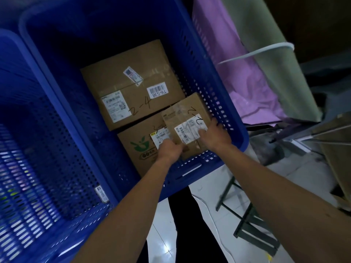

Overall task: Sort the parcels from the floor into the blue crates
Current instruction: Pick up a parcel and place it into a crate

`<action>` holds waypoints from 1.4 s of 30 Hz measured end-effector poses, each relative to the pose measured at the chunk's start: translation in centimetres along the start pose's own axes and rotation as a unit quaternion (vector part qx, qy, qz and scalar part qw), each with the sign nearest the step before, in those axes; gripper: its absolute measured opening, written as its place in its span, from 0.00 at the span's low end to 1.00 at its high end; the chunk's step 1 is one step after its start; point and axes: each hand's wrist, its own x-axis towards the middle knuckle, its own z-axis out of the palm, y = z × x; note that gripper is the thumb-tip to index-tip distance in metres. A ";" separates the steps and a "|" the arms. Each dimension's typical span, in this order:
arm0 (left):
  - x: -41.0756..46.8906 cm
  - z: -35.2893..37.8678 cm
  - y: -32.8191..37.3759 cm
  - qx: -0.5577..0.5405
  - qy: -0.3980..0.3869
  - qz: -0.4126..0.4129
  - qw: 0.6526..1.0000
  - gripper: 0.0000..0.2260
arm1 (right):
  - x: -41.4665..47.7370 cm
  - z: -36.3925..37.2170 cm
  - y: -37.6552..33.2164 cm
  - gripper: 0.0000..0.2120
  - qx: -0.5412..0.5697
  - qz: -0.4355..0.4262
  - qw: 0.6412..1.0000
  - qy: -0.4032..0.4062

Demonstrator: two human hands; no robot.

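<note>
Both my arms reach down into a big blue perforated crate (218, 103). Between my hands is a small taped cardboard parcel (185, 114) with a white barcode label, in the crate's near right corner. My left hand (170, 149) grips its near left edge. My right hand (215, 134) holds its right side, thumb on the label. The parcel lies tilted, partly over a box with a green logo (138, 147). Behind them sits a larger box (131, 82) marked "2-4" and "T6-538".
A second blue crate (22, 168) stands to the left, touching the first. To the right hang purple (247, 78) and grey-green (281, 73) cloths, with a white strap across them. A dark metal rack (247, 221) lies on the white tiled floor beside my legs.
</note>
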 end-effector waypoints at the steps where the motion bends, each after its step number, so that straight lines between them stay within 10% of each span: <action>1: 0.3 0.0 0.1 0.011 0.003 0.004 1.000 0.10 | 0.5 0.0 0.0 0.34 -0.014 -0.004 1.000 0.003; 13: 4.3 -0.8 1.9 0.147 0.016 0.035 0.988 0.15 | 1.7 2.0 -2.6 0.37 -0.217 -0.166 0.952 0.139; 20: 5.2 -0.6 3.0 0.170 0.040 0.048 0.984 0.12 | 3.1 4.4 -1.1 0.35 -0.155 -0.189 0.968 -0.062; 42: -14.6 -10.2 5.2 0.090 0.079 0.078 0.990 0.09 | -10.9 -3.3 -3.8 0.23 -0.187 -0.235 0.948 -0.100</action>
